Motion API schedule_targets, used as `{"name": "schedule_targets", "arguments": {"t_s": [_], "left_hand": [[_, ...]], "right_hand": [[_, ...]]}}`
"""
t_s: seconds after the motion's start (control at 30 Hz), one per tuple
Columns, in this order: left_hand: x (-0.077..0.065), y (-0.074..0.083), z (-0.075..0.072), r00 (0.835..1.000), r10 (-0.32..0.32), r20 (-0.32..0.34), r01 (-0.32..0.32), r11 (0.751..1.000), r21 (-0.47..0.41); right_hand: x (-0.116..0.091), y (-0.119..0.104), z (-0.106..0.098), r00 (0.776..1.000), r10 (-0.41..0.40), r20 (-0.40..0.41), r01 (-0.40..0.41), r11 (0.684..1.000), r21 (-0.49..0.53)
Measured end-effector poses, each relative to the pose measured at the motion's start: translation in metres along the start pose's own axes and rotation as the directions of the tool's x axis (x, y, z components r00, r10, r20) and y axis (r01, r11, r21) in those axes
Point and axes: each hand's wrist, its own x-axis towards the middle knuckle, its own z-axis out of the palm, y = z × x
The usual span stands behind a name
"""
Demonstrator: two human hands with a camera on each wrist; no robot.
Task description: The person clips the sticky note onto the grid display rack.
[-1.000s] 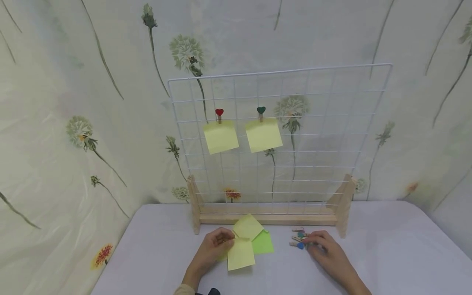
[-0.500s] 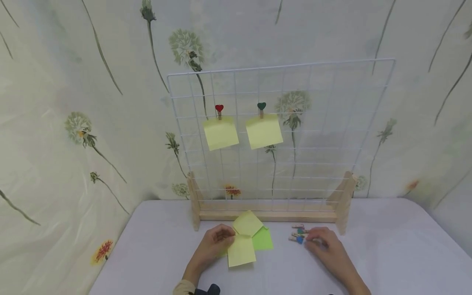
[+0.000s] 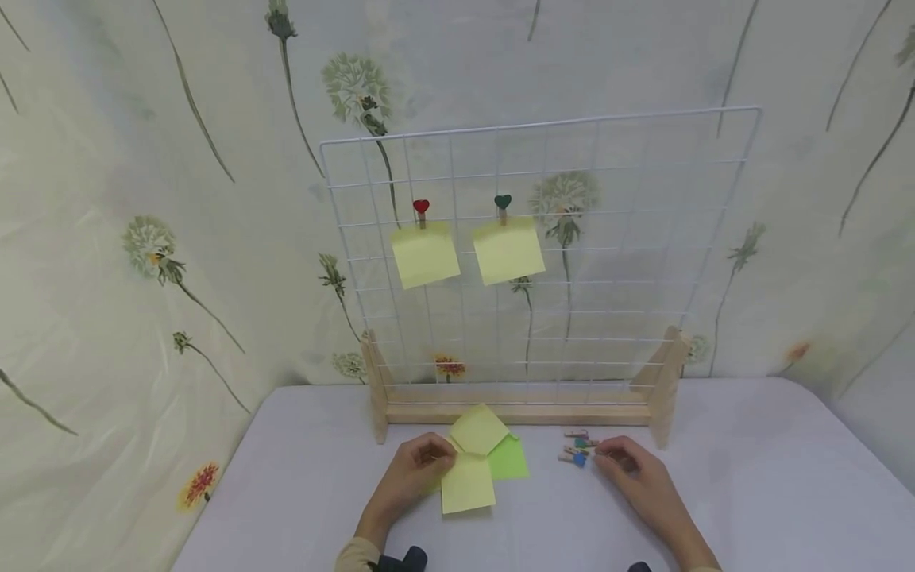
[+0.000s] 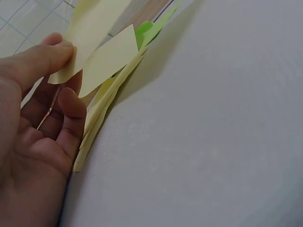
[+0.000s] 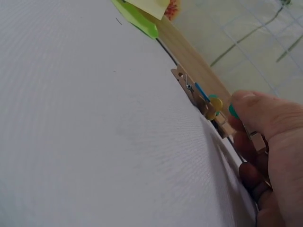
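Yellow notes [image 3: 426,257] — two hang clipped on the left half of the far grid [image 3: 540,125]; more lie unclipped, nearer, on the table [image 3: 300,485]. Left hand [image 3: 411,474] pinches one — right hand [image 3: 646,483] pinches a clothespin [image 5: 258,141].

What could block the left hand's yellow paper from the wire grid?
Nothing visible blocks the yellow paper in the left hand from the wire grid. The wooden bar sits low at its foot; two clipped papers fill only some spots higher up.

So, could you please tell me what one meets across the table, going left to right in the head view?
Left hand, front yellow note, green note, clothespins, right hand.
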Motion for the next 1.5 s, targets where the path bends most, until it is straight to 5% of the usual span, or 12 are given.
{"name": "schedule_targets", "arguments": {"t_s": [0.3,0.73,1.27,1.5], "left_hand": [[0.000,0.002,0.003,1.000,-0.015,-0.024,0.016,1.000,0.014],[-0.006,0.043,0.016,0.992,0.088,-0.087,-0.079,0.991,0.105],[0.021,0.058,0.044,0.966,0.193,-0.173,-0.180,0.980,0.089],[0.032,0.070,0.052,0.975,0.137,-0.178,-0.128,0.990,0.058]], "right_hand": [[-0.003,0.001,-0.001,0.999,0.021,0.038,-0.022,1.000,0.020],[0.001,0.005,-0.003,1.000,0.000,-0.025,0.003,0.992,0.129],[0.000,-0.005,-0.003,0.998,0.030,0.051,-0.047,0.927,0.372],[0.002,-0.008,-0.003,1.000,0.005,0.020,-0.011,0.953,0.304]]}}
